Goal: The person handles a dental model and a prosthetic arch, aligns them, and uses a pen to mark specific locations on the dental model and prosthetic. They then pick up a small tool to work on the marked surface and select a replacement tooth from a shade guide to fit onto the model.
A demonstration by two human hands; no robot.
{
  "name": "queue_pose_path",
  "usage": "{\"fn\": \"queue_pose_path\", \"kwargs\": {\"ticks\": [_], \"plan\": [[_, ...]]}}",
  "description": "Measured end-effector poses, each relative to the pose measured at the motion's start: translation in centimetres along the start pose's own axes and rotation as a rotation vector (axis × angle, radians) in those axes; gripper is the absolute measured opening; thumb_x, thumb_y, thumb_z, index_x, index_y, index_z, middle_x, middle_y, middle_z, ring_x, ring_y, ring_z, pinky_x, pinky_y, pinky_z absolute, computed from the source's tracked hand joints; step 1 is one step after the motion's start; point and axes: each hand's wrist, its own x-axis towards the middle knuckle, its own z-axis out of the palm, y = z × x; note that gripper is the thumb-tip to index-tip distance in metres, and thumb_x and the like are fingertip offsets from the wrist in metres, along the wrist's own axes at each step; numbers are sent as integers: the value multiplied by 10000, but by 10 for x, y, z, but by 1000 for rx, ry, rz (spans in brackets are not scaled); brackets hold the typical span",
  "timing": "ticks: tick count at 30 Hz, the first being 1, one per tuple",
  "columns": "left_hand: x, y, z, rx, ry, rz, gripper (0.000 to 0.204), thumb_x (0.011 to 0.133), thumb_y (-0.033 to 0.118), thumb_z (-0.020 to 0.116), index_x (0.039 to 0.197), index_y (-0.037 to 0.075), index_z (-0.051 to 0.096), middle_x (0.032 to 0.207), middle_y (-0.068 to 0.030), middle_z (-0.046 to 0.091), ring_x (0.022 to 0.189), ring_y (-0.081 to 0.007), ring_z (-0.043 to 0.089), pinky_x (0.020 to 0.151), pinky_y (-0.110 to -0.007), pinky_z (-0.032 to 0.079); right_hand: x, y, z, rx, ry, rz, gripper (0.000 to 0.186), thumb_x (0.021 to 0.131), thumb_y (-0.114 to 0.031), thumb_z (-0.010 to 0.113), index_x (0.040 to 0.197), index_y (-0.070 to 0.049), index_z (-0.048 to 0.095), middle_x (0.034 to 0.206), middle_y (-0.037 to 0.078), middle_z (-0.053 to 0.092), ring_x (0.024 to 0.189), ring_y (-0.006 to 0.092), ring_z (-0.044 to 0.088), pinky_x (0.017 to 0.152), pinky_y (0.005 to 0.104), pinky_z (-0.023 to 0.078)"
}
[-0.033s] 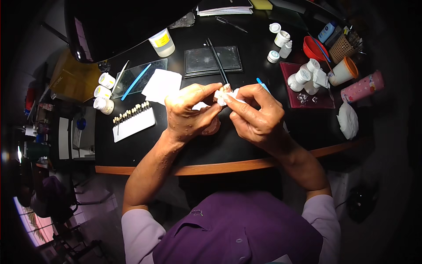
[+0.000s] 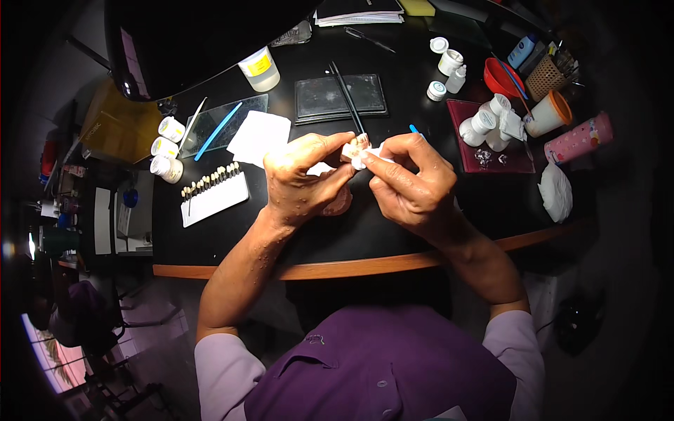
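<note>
Your left hand (image 2: 302, 175) has its fingers clamped on a small cream tooth-like piece (image 2: 356, 150), where your right hand's (image 2: 414, 184) fingers pinch a white wad (image 2: 374, 151). The piece sits at 6 o'clock from the black case (image 2: 314, 99); at 9 o'clock from your left hand, 1 tooth-shade rack (image 2: 219, 201) lies on the table (image 2: 323, 245).

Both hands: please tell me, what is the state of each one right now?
Left hand: closed, pinching a small pale piece.
Right hand: fingers curled, touching the same piece; whether it is gripping anything cannot be told.
</note>
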Motion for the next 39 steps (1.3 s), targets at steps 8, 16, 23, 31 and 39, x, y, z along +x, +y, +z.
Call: {"fn": "queue_pose_path", "kwargs": {"ticks": [8,16,23,31,39], "plan": [[-3,9,3,33,-34,-72,378,779,-9,844,1150,1,768,845,-92,761,725,-144,749,610,-253,591,3,-5,5,45,-12,-1,420,748,76,773,1166,33,758,1040,125,627,901,241,696,763,324,602],[-1,0,1,-15,14,-81,371,776,-19,856,1137,-11,772,877,-101,785,787,-171,788,694,-267,625,2,2,4,85,105,77,240,703,80,695,917,6,775,836,92,619,675,197,658,584,310,547],[-4,-4,4,-54,113,-161,372,760,27,911,1105,-8,774,903,-104,803,820,-176,802,743,-272,637,9,1,-13,300,82,187,119,736,51,640,802,-10,717,919,104,640,728,155,651,626,288,529],[0,6,3,26,84,-58,351,784,12,876,1119,0,770,891,-93,790,794,-160,790,707,-263,629,7,-4,7,386,219,255,207,830,31,807,1013,-11,719,1014,125,690,890,218,733,722,321,616],[-3,9,7,39,40,-61,336,764,-6,827,1095,10,769,804,-77,732,692,-155,733,602,-270,574,10,-6,7,22,32,2,435,710,151,752,1110,-17,774,1023,102,684,882,250,638,722,349,559]]}}
